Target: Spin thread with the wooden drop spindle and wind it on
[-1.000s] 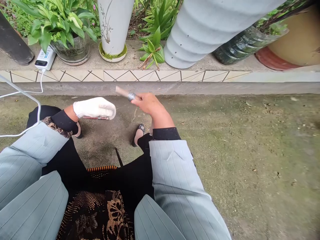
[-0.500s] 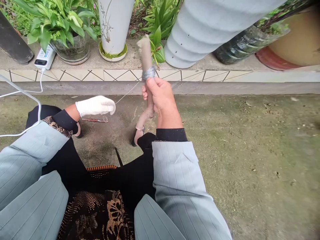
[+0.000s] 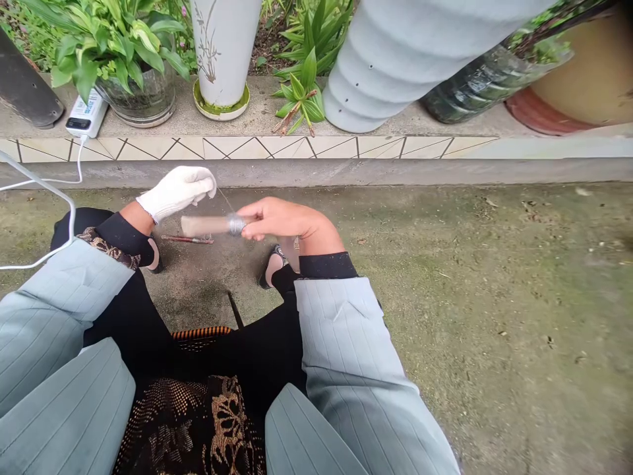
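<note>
My right hand (image 3: pixel 279 218), bare, is closed around a pale wooden stick (image 3: pixel 204 225), which lies nearly level with its free end to the left and is smeared by motion. Just beyond my fingers, a band of thin silvery wire (image 3: pixel 236 224) is wound round the stick. A single strand runs from this band up to my left hand (image 3: pixel 179 191), in a white glove, whose fingers are pinched on it. The glove is above the stick's free end. The stick's other end is hidden by my right hand.
A thin reddish rod (image 3: pixel 188 239) lies on the concrete floor by my foot. Along the tiled ledge (image 3: pixel 277 146) stand potted plants, a white planter (image 3: pixel 222 53), a ribbed grey pot (image 3: pixel 376 72) and a white power device (image 3: pixel 87 115). Its white cable (image 3: pixel 74 204) passes near my left arm.
My right hand has swung the stick down and left, from upright to nearly level. My left hand has risen slightly, and the wire between my hands is shorter.
</note>
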Action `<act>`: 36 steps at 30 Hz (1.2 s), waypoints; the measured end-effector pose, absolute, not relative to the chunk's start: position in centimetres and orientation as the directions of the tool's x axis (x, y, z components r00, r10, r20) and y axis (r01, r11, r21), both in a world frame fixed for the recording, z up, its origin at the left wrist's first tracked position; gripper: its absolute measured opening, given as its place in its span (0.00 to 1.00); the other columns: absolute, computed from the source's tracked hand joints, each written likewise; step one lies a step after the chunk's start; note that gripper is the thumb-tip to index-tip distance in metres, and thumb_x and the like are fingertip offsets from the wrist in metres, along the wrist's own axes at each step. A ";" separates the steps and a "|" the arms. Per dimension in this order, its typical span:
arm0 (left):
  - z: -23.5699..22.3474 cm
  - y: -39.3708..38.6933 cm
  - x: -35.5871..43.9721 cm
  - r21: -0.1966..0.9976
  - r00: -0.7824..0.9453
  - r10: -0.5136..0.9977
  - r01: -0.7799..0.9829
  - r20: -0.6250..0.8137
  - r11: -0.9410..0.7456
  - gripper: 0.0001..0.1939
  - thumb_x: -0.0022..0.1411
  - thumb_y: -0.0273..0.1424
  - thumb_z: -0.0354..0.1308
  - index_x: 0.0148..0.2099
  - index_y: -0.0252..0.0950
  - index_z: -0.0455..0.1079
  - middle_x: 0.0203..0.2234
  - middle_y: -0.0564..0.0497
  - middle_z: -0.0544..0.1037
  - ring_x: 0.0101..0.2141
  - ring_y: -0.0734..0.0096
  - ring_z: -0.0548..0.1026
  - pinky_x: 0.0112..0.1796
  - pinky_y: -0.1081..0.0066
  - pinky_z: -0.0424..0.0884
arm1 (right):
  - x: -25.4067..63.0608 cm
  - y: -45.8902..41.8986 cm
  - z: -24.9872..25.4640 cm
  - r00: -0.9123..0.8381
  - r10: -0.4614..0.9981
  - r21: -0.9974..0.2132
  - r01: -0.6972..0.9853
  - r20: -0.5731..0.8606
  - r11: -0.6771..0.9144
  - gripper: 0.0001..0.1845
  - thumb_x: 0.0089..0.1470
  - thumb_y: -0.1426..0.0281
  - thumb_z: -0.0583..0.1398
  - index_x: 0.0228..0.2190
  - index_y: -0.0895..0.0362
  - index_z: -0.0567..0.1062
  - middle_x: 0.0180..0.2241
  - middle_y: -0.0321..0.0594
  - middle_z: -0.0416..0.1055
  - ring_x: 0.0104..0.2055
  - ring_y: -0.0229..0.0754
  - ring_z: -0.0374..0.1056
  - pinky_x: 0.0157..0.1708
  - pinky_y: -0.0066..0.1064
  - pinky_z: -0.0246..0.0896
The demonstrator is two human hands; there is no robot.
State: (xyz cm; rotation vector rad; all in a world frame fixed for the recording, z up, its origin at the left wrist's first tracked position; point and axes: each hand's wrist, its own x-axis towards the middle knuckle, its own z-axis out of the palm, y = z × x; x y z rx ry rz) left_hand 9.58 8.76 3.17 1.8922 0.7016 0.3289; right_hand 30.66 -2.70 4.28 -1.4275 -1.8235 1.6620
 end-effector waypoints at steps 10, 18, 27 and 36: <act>3.8 6.3 10.1 0.879 0.956 0.153 0.290 -0.249 -0.380 0.12 0.59 0.35 0.54 0.30 0.33 0.72 0.25 0.51 0.74 0.26 0.75 0.69 0.30 0.77 0.64 | 33.5 -1.5 2.0 0.315 0.936 -0.726 0.604 -0.160 -0.328 0.17 0.50 0.56 0.61 0.31 0.58 0.73 0.24 0.38 0.67 0.27 0.38 0.62 0.27 0.28 0.56; 4.6 6.8 9.8 0.876 0.946 0.261 0.286 -0.193 -0.389 0.10 0.56 0.34 0.56 0.29 0.32 0.73 0.25 0.51 0.75 0.28 0.74 0.70 0.34 0.75 0.65 | 30.9 -1.3 1.3 -0.015 0.875 -0.426 0.877 -0.485 -0.221 0.13 0.49 0.60 0.62 0.30 0.57 0.76 0.25 0.38 0.69 0.28 0.37 0.61 0.28 0.29 0.49; 3.8 7.9 10.0 0.805 0.857 0.496 0.391 -0.142 -0.445 0.09 0.56 0.31 0.53 0.30 0.31 0.72 0.23 0.51 0.73 0.25 0.76 0.67 0.29 0.76 0.61 | 29.5 -2.2 1.5 -0.475 0.658 -0.714 0.686 -0.584 -0.140 0.11 0.48 0.61 0.62 0.28 0.56 0.74 0.20 0.31 0.65 0.22 0.33 0.60 0.25 0.27 0.51; 1.4 7.3 10.6 0.884 0.883 0.400 0.373 -0.245 -0.281 0.11 0.60 0.35 0.52 0.31 0.33 0.69 0.21 0.51 0.69 0.20 0.77 0.62 0.23 0.76 0.58 | 29.5 -1.9 2.8 -0.099 0.983 -0.947 0.299 -0.151 -0.116 0.23 0.54 0.49 0.55 0.29 0.57 0.68 0.21 0.33 0.64 0.21 0.31 0.57 0.22 0.24 0.53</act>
